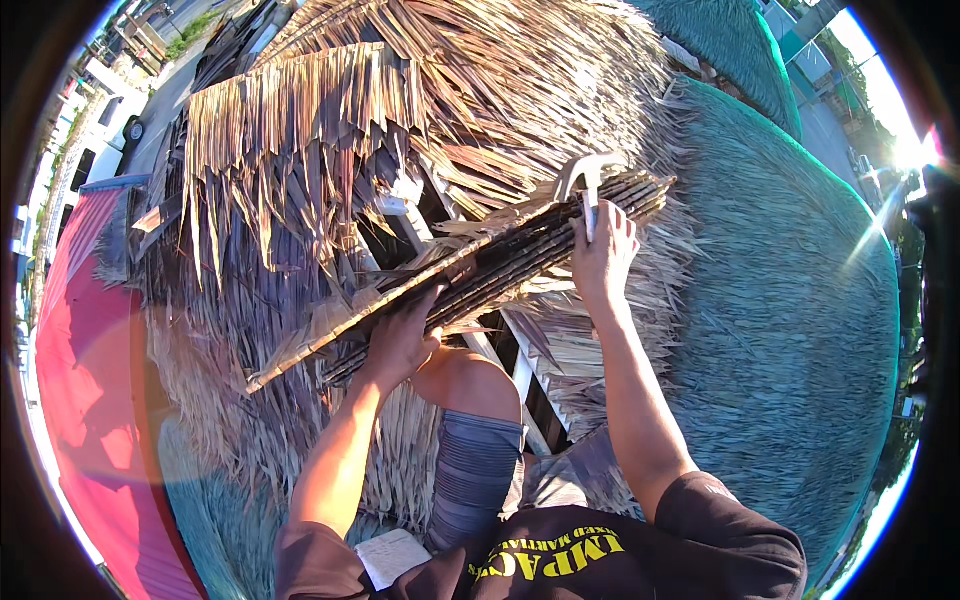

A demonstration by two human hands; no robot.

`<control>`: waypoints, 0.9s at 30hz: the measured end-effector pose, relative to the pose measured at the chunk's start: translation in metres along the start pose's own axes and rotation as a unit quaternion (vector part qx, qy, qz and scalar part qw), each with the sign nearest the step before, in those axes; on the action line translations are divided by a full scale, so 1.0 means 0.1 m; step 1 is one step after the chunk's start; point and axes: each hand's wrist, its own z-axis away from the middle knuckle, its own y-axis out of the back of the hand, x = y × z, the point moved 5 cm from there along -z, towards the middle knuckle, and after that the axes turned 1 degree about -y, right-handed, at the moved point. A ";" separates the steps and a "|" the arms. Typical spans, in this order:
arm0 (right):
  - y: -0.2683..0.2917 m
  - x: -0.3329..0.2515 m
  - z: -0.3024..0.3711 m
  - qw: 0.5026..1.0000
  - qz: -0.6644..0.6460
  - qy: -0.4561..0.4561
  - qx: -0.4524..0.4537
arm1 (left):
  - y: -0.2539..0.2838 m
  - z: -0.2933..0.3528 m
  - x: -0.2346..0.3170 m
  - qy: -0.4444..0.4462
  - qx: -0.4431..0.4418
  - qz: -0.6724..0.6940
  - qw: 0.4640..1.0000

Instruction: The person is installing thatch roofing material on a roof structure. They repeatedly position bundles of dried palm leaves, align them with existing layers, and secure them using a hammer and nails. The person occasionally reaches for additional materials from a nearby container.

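Note:
A stack of thatch panels, layered with dark stick-like edges, lies tilted across my front from lower left to upper right. My left hand grips its lower edge near the left end, fingers partly hidden by the panels. Up at the stack's right end, my right hand is closed around the handle of a claw hammer, its metal head pointing up. That hand also rests against the panels, though whether it grips them I cannot tell. My bent knee is just below the stack.
Dry brown thatch covers the roof around me. White beams show in a gap beneath the stack. Green thatch slopes away at right, and a red roof lies at left. A vehicle stands beyond, upper left.

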 end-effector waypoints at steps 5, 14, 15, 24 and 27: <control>0.05 -0.10 0.21 0.983 0.103 0.083 -0.127 | -0.08 0.20 0.32 -0.037 0.034 -0.045 0.998; 0.08 0.09 0.65 0.989 0.027 0.043 -0.139 | 0.52 0.98 1.41 -0.180 0.265 -0.158 0.934; 0.10 0.11 0.70 0.991 0.016 0.037 -0.128 | 0.52 0.90 1.37 -0.125 0.244 -0.162 0.948; 0.55 0.19 0.91 0.976 -0.209 -0.012 -0.062 | 1.06 0.32 1.27 -0.098 0.041 -0.409 0.906; 0.65 0.21 1.06 0.962 -0.270 -0.038 0.023 | 1.28 0.32 1.55 -0.247 0.231 -0.456 0.823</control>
